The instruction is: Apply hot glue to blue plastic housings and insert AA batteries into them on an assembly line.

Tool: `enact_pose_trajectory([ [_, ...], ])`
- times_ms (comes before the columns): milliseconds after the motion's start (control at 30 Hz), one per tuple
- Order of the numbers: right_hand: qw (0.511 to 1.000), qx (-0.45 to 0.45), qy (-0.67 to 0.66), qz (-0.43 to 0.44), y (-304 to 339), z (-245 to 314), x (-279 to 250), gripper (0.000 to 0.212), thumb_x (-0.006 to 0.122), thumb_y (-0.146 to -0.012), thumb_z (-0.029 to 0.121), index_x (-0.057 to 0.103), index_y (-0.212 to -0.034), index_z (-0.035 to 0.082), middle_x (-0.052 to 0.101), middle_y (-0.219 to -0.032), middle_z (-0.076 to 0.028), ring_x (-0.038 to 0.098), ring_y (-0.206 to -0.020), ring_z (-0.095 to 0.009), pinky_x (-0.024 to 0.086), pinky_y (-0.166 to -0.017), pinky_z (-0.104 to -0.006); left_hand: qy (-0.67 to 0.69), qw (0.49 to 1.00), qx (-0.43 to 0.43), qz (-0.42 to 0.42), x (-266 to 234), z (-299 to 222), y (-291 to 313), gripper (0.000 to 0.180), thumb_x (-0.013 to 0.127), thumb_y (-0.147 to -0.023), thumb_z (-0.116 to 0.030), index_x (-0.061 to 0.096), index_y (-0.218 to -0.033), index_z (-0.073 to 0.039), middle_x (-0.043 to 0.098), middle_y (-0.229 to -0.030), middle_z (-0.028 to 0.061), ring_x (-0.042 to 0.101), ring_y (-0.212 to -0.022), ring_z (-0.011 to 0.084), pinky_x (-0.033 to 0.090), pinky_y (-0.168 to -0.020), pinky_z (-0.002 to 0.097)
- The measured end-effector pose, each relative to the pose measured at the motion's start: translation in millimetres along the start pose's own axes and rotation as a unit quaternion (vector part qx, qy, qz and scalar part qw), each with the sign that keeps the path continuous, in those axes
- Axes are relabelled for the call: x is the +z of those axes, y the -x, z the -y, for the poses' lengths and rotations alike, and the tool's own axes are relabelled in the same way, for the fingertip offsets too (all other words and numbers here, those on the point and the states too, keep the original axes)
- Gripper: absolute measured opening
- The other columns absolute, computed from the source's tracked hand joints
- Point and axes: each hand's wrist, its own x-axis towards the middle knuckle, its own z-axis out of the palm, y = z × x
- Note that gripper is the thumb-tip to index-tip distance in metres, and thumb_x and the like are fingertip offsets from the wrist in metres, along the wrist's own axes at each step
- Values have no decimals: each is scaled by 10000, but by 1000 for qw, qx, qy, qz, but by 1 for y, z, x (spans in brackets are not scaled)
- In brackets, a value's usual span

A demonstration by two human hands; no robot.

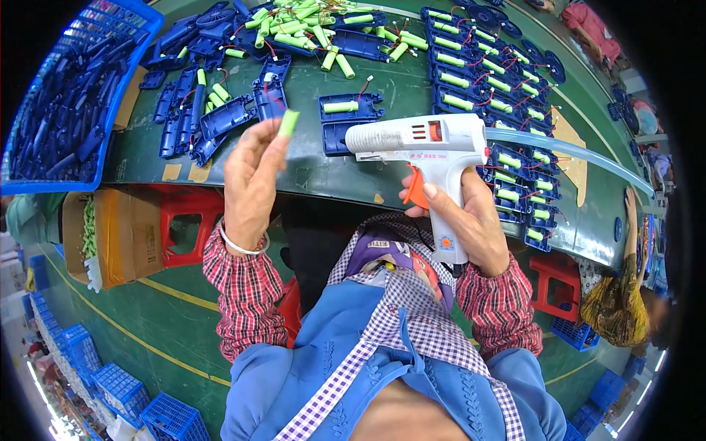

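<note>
My left hand [254,184] is raised over the near edge of the green table [397,88] and pinches a small light-green battery cell [288,122] between thumb and fingers. My right hand [471,220] grips the handle of a white glue gun [426,141] with an orange trigger; its nozzle points left, toward the cell. A clear glue stick [566,151] juts from the gun's back to the right. Just beyond the gun lies a blue plastic holder [350,110] with one green cell in it.
Many blue holders and loose green cells [294,29] cover the far table; rows of filled holders [507,110] lie on the right. A blue crate [66,103] of blue parts stands at left, a cardboard box [125,235] and red stools below. Another person [625,287] sits at right.
</note>
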Motion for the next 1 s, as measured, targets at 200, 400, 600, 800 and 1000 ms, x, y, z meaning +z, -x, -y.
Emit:
enact_pose_trajectory([
  [200, 991, 2, 123, -50, 4, 13, 5, 380, 603, -958, 132, 473, -1265, -50, 638, -1093, -145, 649, -978, -207, 568, -810, -323, -117, 847, 514, 70, 127, -63, -13, 284, 618, -717, -71, 647, -970, 55, 578, -1026, 196, 530, -999, 372, 411, -884, 499],
  [400, 990, -30, 129, -44, 3, 16, 7, 376, 605, -957, 142, 477, -1255, -49, 642, -1083, -140, 648, -957, -195, 560, -793, -314, -308, 802, 510, 32, 239, -95, 16, 329, 567, -840, -200, 682, -926, 96, 579, -1065, 299, 509, -1122, 449, 355, -974, 655],
  [600, 990, -26, 131, -36, -2, 6, 2, 373, 608, -956, 152, 481, -1244, -48, 647, -1074, -135, 646, -937, -183, 552, -777, -306, -301, 803, 514, 33, 243, -86, 7, 275, 594, -813, -184, 676, -859, 75, 567, -886, 183, 537, -921, 313, 427, -783, 398],
  [800, 989, -23, 146, -30, -6, 5, 1, 370, 610, -956, 162, 485, -1234, -47, 651, -1064, -131, 645, -917, -172, 545, -761, -297, -218, 823, 523, 33, 231, -80, -2, 233, 597, -737, -125, 613, -859, 73, 515, -904, 171, 520, -883, 287, 433, -774, 394],
  [1000, 986, -13, 162, -36, -4, 4, -1, 368, 613, -955, 172, 489, -1224, -46, 656, -1055, -126, 643, -897, -160, 537, -744, -289, -98, 834, 541, -52, 217, -89, -2, 219, 610, -705, -138, 615, -777, 68, 526, -997, 208, 500, -983, 328, 407, -910, 464],
])
